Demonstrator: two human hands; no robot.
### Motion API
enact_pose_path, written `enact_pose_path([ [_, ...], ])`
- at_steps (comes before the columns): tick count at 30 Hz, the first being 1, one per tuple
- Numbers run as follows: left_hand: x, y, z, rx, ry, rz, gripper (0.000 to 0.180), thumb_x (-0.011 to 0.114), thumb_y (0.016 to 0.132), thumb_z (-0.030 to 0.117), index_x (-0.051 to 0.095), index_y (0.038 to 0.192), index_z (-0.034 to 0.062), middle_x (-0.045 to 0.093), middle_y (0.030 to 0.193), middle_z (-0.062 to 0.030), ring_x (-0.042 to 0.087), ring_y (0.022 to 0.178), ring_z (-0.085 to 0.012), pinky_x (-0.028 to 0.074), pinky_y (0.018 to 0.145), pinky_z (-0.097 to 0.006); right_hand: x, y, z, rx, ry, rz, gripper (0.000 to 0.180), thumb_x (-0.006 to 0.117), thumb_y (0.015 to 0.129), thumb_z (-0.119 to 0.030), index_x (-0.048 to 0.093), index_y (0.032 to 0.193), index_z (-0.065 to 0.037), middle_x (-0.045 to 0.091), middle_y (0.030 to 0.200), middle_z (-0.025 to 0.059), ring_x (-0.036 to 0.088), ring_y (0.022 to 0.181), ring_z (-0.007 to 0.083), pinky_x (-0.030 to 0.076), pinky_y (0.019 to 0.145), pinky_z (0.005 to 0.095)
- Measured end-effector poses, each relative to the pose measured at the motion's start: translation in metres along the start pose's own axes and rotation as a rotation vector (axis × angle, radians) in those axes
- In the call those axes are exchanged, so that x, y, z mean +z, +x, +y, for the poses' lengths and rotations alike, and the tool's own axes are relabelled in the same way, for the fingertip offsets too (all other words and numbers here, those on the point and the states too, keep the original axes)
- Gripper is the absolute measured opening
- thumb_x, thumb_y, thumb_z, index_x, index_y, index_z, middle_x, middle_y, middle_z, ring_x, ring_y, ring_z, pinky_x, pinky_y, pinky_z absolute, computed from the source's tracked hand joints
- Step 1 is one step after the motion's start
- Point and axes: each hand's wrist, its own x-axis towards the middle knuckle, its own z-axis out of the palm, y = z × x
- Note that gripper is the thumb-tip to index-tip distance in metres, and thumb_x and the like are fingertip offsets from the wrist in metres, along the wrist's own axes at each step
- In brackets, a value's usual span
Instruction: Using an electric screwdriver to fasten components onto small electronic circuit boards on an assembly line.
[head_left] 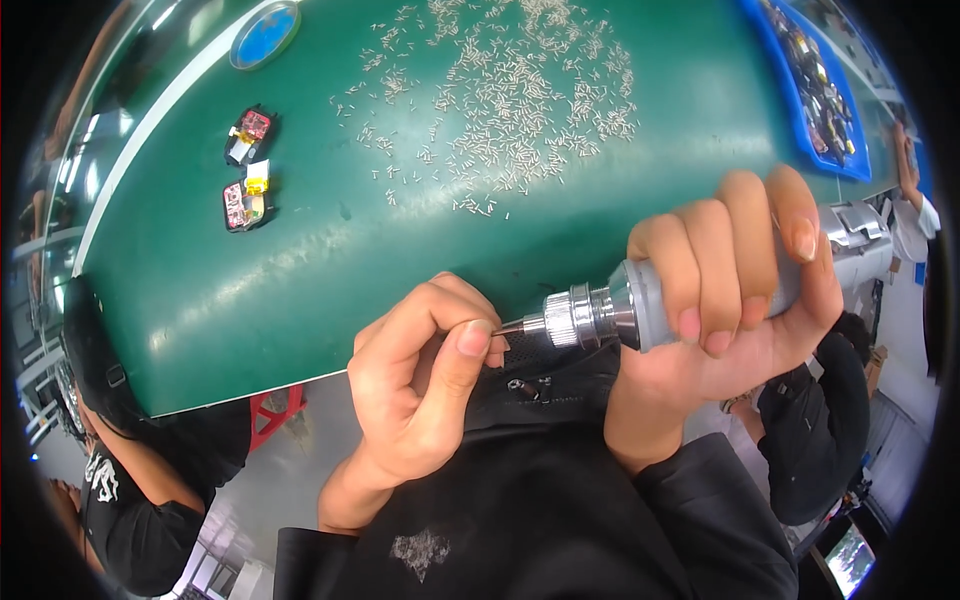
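Note:
A grey electric screwdriver (652,305) with a knurled silver collar lies nearly level in front of me, its bit pointing left. My right hand (735,270) is wrapped round its body, the fingers curled over the top. At the tip, my left hand (425,365) is closed, thumb and forefinger pinching the thin bit (508,327). Whether a screw sits between those fingertips is hidden. Beyond both hands, many small silver screws (515,110) are strewn over the green tabletop (300,280).
Two small opened electronic devices, one upper (251,135) and one lower (246,205), lie at the left. A round blue dish (265,36) stands at the far left; a blue tray (855,150) of parts at the far right. People sit on both sides.

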Motion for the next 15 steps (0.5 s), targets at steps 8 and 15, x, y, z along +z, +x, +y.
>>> enact_pose_path([
  [8, -0.014, 0.014, 0.020, 0.155, 0.379, 0.092, 0.048, 0.047, 0.101, 0.032, 0.054, 0.121, -0.0101, 0.065, 0.092, -0.0158, 0.051, 0.069, -0.0143, 0.043, 0.062, -0.026, -0.002, 0.012, -0.006, -0.088, 0.112, 0.021, 0.014, 0.048, 0.094, -0.018, 0.049, 0.090, -0.004, 0.041, 0.061, 0.0005, 0.040, 0.044, 0.0106, 0.040, 0.050, 0.0275],
  [15, -0.091, 0.061, 0.060, 0.304, 0.999, 0.105, 0.008, 0.064, 0.083, -0.003, 0.057, 0.084, -0.0048, 0.062, 0.075, -0.0105, 0.058, 0.069, -0.0156, 0.046, 0.067, -0.026, -0.019, 0.002, 0.014, -0.077, 0.056, 0.316, 0.016, 0.046, 0.093, -0.022, 0.045, 0.085, -0.008, 0.037, 0.058, 0.0007, 0.037, 0.044, 0.0112, 0.038, 0.049, 0.0290],
])
